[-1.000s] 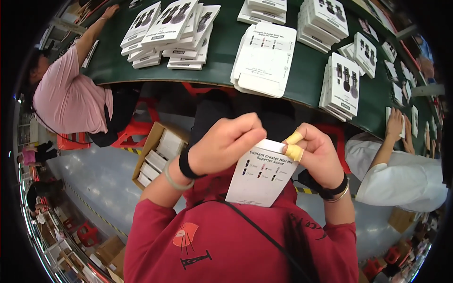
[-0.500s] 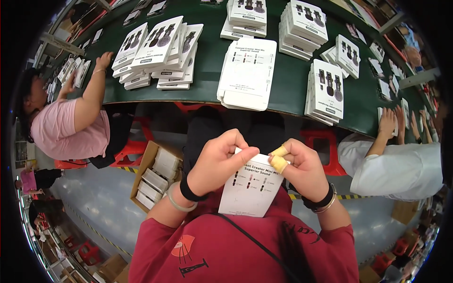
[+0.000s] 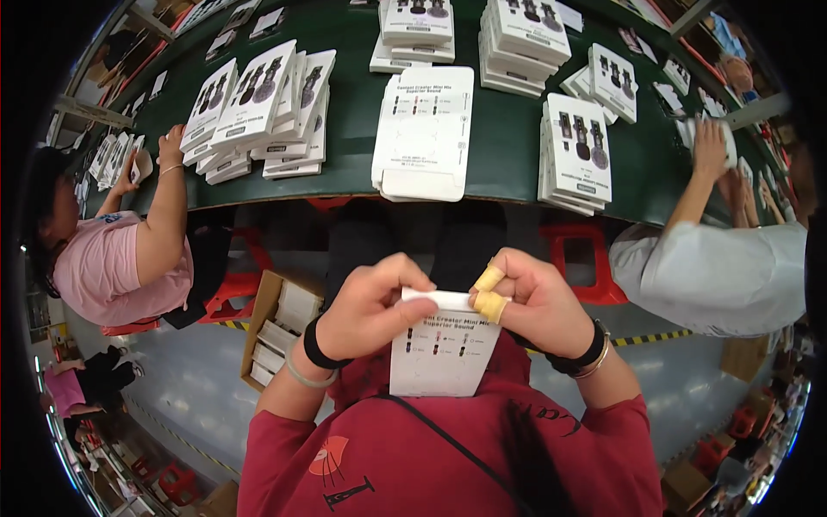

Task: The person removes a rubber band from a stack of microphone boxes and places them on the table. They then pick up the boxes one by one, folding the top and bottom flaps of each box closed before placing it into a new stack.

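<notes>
A flat white cardboard box [image 3: 441, 358] with small coloured microphone pictures is held upright against my lap, its narrow end facing up. My left hand [image 3: 375, 302] pinches the left corner of that end between thumb and fingers. At the opposite corner, my right hand [image 3: 536, 302] grips with yellow tape wrapped round its thumb and a finger. Both hands are closed on the box, and the white end edge shows between them. Straight ahead on the green table [image 3: 345, 177] lies a stack of similar boxes [image 3: 422, 129], printed side up.
Piles of boxes stand left [image 3: 258, 95], far middle [image 3: 418, 26], far right [image 3: 524, 39] and right [image 3: 577, 151]. A co-worker in pink [image 3: 129, 250] sits left, another in white [image 3: 724, 271] right. Beside my left arm, an open carton [image 3: 267, 327] holds white boxes. Red stools [image 3: 586, 263] stand nearby.
Both hands and the box have shifted slightly left and the end edge shows more widely between my fingers. The table view has slid left. The right co-worker's hand has lifted a white thing.
</notes>
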Available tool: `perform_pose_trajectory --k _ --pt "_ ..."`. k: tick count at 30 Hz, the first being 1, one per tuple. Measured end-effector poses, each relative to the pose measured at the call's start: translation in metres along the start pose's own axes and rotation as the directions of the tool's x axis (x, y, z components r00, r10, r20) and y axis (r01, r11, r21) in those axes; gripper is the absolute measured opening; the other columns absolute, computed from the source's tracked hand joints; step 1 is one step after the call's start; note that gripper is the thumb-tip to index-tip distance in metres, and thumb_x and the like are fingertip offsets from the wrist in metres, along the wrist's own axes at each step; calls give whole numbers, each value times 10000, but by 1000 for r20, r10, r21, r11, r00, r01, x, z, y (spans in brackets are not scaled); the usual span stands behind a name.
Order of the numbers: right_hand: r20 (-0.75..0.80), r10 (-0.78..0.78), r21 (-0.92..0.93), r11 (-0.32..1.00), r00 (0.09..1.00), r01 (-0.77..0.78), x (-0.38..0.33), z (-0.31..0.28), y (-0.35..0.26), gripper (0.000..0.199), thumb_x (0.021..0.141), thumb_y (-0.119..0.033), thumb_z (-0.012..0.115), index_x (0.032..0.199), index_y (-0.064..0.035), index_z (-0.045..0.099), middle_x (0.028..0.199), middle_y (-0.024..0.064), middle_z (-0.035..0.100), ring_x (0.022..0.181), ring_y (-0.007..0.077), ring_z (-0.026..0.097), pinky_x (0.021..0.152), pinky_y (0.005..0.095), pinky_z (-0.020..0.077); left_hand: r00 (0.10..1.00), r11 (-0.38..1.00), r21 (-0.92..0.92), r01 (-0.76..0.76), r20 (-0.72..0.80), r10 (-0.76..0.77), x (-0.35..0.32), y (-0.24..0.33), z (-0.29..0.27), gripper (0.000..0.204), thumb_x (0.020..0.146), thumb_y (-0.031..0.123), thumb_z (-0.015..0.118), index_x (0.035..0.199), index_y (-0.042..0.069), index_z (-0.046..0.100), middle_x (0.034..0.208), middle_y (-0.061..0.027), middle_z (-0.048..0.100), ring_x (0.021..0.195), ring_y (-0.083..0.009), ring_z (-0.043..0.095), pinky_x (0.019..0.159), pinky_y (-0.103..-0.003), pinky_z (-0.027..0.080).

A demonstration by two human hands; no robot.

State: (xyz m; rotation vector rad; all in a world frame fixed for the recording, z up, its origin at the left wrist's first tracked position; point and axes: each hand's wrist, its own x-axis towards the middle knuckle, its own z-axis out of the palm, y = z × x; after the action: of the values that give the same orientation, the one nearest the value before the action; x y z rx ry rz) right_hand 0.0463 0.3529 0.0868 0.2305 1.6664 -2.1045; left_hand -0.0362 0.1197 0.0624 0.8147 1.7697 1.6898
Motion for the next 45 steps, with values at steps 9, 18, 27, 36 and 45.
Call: perform_pose_trajectory --k 9,18,27,36,45 --pt "-5 -58 -106 993 998 57 13 1 -7 165 959 -42 627 1111 9 589 933 32 700 839 38 627 726 197 490 936 861 -369 349 179 -302 22 -8 -27 51 957 74 620 954 23 613 921 -8 641 802 -60 600 736 -205 465" --pt "48 -21 -22 1000 999 22 2 -9 -4 157 943 -12 641 1096 17 616 928 35 691 836 51 642 730 209 507 997 993 119 12 77 -21 -3 5 -6 97 938 56 672 992 4 611 900 -28 645 815 -75 620 702 -226 490" --pt "-156 -183 -148 976 971 160 -9 6 7 155 927 7 667 1075 6 621 941 22 683 830 63 654 736 201 513 994 992 -109 -63 -100 52 -19 -16 14 302 898 11 721 1165 -6 582 986 -57 631 878 -111 643 763 -225 510" --pt "110 -92 -241 963 990 117 7 -4 -26 183 949 -47 649 1111 35 673 889 30 717 815 57 658 731 204 517 995 976 -218 -25 -97 4 -4 4 32 558 881 -5 738 1359 3 449 1036 -73 661 921 -113 653 810 -235 521" --pt "135 -137 -361 915 981 177 8 0 -22 256 944 -60 645 1186 -1 704 921 75 750 805 83 684 682 234 535 1000 975 -221 -3 -5 2 -10 5 31 822 786 25 837 1435 21 334 1072 -91 671 978 -139 662 820 -263 530"
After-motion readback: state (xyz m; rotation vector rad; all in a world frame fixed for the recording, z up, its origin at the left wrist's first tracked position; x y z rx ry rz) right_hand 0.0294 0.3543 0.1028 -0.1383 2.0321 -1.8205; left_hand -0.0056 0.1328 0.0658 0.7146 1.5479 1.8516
